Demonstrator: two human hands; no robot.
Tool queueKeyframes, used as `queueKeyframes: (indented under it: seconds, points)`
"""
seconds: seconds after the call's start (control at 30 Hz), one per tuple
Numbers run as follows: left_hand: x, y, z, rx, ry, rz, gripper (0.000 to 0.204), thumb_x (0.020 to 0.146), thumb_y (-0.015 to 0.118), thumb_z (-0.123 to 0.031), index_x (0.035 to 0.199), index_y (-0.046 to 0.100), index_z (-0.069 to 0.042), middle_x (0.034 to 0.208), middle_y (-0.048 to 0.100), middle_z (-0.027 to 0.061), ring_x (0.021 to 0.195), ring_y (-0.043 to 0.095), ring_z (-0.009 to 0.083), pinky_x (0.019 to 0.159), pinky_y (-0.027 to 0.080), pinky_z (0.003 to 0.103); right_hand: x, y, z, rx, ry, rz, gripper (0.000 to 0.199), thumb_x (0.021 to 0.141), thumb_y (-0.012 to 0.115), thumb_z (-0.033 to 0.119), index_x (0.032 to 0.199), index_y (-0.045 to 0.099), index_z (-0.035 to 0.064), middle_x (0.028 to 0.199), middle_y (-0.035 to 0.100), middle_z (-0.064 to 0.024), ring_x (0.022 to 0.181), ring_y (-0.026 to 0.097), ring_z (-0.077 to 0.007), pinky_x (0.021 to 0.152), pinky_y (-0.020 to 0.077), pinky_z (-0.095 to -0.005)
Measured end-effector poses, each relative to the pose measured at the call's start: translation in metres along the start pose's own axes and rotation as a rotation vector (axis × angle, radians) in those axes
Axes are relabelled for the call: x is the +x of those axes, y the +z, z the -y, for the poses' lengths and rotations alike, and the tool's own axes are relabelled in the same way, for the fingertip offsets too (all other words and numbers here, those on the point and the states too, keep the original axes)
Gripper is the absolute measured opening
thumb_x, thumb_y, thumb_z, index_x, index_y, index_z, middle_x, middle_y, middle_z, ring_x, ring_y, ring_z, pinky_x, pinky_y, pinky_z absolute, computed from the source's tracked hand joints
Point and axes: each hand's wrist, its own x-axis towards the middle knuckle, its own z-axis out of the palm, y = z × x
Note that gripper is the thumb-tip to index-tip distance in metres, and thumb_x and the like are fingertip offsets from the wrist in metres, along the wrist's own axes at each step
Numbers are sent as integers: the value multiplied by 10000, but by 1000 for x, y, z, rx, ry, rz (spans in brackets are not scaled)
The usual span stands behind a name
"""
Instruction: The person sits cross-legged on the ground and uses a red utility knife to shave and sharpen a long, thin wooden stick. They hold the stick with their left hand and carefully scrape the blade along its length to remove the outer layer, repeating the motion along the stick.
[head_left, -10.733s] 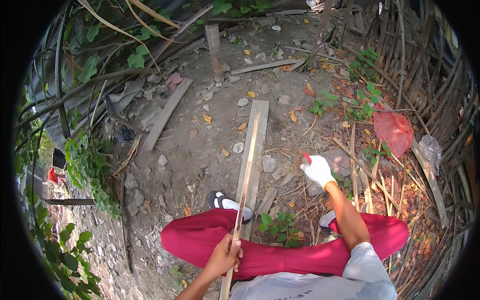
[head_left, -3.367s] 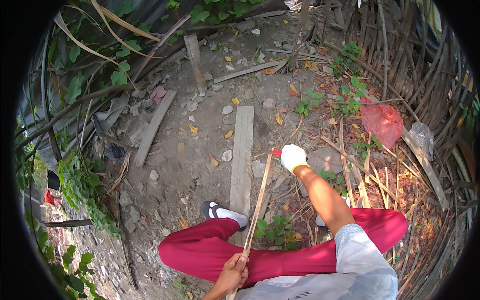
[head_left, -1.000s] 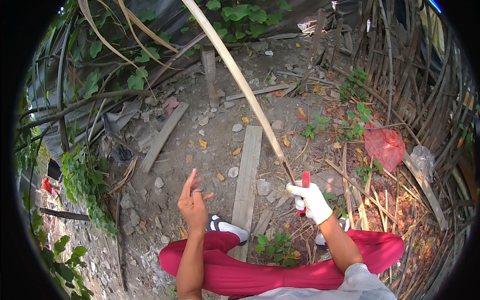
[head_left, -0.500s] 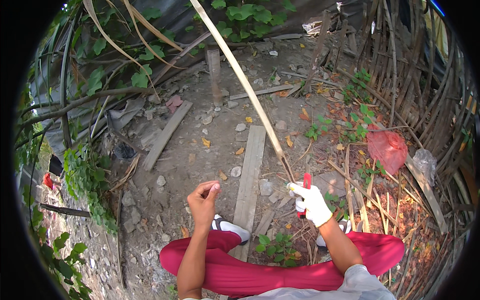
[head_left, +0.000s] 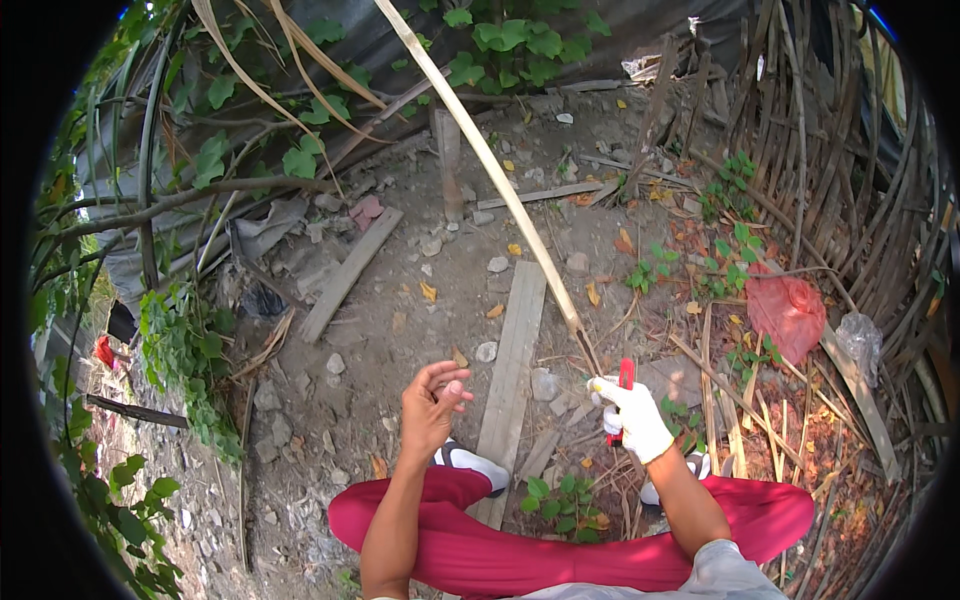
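A white glove covers my right hand (head_left: 636, 414), which is closed around a red-handled tool (head_left: 626, 374) that looks like a utility knife. At its thumb and fingertips is the dark, split near end of a long pale wooden strip (head_left: 497, 175). The strip slants away to the far left, past the top edge. My bare left hand (head_left: 432, 408) is raised to the left of the strip, holding nothing, its fingers loosely bent and apart. Below and between both hands, a flat grey plank (head_left: 512, 370) lies on the ground by my left foot.
Cut strips (head_left: 740, 400) and dry leaves litter the ground at right, near a red plastic bag (head_left: 786, 312). A stick fence (head_left: 850, 160) curves along the right. Another board (head_left: 350, 275), a short post (head_left: 448, 165) and leafy vines (head_left: 185, 365) stand or lie leftward.
The fingers of my left hand have spread from a closer curl. The whole view has shifted slightly, while my right hand keeps its grip near the strip's end.
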Motion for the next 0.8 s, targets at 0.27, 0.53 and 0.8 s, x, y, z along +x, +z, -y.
queueKeyframes:
  seconds: [0.27,0.53,0.8]
  points:
    - [2,2,-2,-132,-34,-31,211,1057,401,-145,1208,486,-24,1180,698,184,859,725,224,711,572,322,-7,9,3,-40,-7,-4,179,942,728,187,1042,681,47,789,639,-17,422,392,-62,411,275,-249]
    - [1,5,4,-23,-89,-20,163,1039,471,-65,1184,532,-24,1123,718,153,833,716,186,691,554,300,-6,9,-4,-22,7,24,175,943,728,181,1038,684,41,786,651,-20,431,416,-66,406,288,-242]
    - [-2,12,6,86,-79,15,145,1038,542,-122,1135,579,-20,1082,730,145,839,720,189,702,557,306,-6,16,-10,5,28,19,198,948,726,192,1066,691,36,777,644,-23,429,415,-68,405,290,-247]
